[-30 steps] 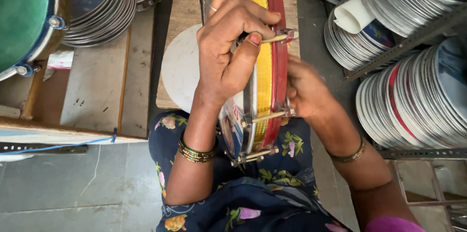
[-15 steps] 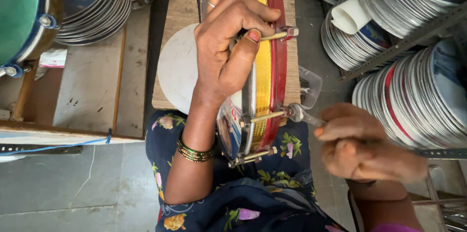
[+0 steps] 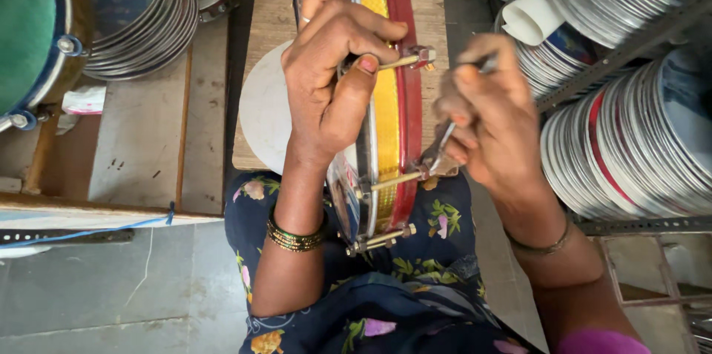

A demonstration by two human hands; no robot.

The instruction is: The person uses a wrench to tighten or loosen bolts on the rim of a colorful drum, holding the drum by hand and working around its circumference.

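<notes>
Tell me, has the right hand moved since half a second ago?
Yes. The right hand has risen up the frame beside the drum, toward the stacked rims.

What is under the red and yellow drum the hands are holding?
Under the drum lie a wooden board and a round white disc, then the person's flowered lap. The left hand and drum cover the rest of the disc.

Drum (image 3: 386, 102) I'm gripping: yellow band, dark red rim, brass-coloured tension rods (image 3: 393, 179). My dress (image 3: 415, 280): navy with pink and yellow floral print. Bangles (image 3: 295, 239) green-gold. Other drum (image 3: 30, 27): green head, blue rim. Stacked discs (image 3: 638, 153) silver.
</notes>
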